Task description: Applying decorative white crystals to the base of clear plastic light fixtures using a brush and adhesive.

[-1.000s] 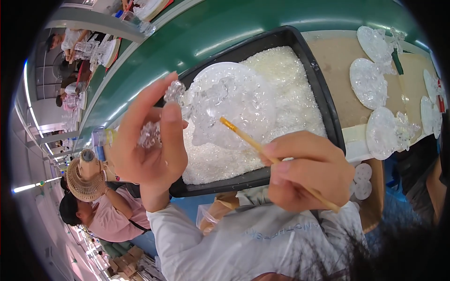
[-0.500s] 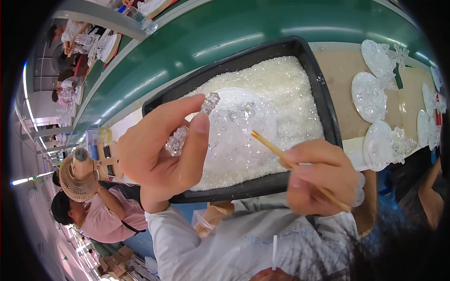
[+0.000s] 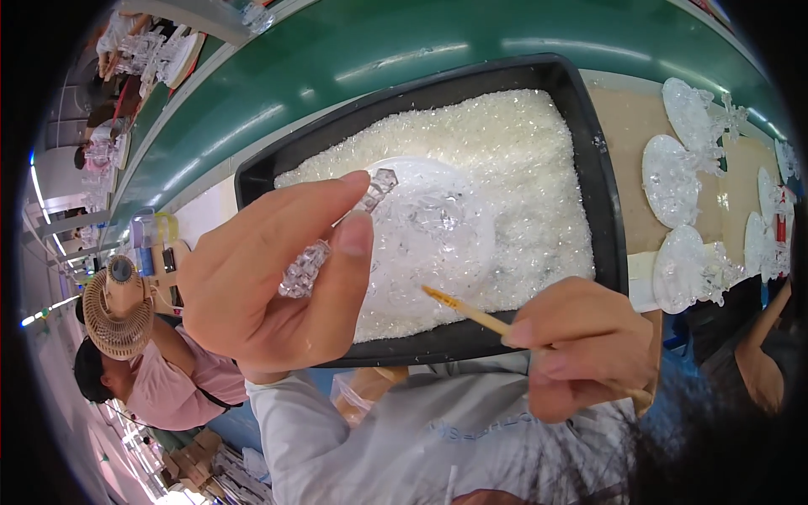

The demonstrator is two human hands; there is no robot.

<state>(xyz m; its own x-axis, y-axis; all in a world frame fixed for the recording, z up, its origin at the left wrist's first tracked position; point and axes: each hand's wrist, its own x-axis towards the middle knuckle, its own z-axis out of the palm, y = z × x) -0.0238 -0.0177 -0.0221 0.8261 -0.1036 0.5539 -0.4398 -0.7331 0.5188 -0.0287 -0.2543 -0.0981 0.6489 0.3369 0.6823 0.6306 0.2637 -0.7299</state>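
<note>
The left hand (image 3: pixel 269 278) pinches a clear faceted plastic crystal piece (image 3: pixel 337 236) between thumb and forefinger, raised above a black rectangular tray (image 3: pixel 602 210) heaped with white translucent beads (image 3: pixel 522 160). The right hand (image 3: pixel 581 345) has its fingers curled tight round a thin wooden stick (image 3: pixel 467 307), its tip over a clear round plastic dish (image 3: pixel 429 236) lying on the beads. The tray sits on a tan worktop (image 3: pixel 627 126) beside a green conveyor belt (image 3: pixel 379 50). To the right lie white round ornament plates (image 3: pixel 673 181). A clear plastic bag (image 3: pixel 349 396) lies beneath the tray's near edge. A beige handheld fan (image 3: pixel 118 307) stands left, by a person in pink (image 3: pixel 164 387).
</note>
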